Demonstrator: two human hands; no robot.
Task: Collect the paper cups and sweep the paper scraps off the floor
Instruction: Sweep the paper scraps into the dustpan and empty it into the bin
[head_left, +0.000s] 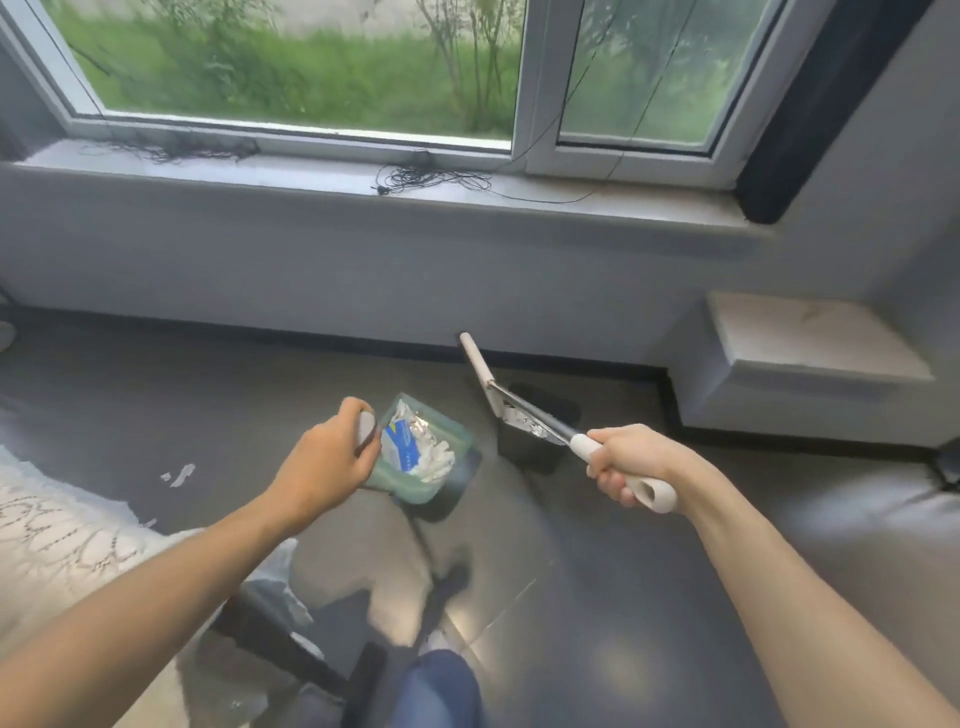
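Grey glossy floor (597, 649), white paper scraps (179, 475) lying on it at left, pale patterned rug (47, 525) at left edge, black baseboard (311, 340) along the wall behind

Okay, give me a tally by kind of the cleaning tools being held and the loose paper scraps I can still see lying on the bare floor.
Dustpans: 1, the green dustpan held by the left hand, with paper inside.
Brooms: 1, the broom held by the right hand.
Loose paper scraps on the floor: 1 white cluster, left of the dustpan.
Total: 3
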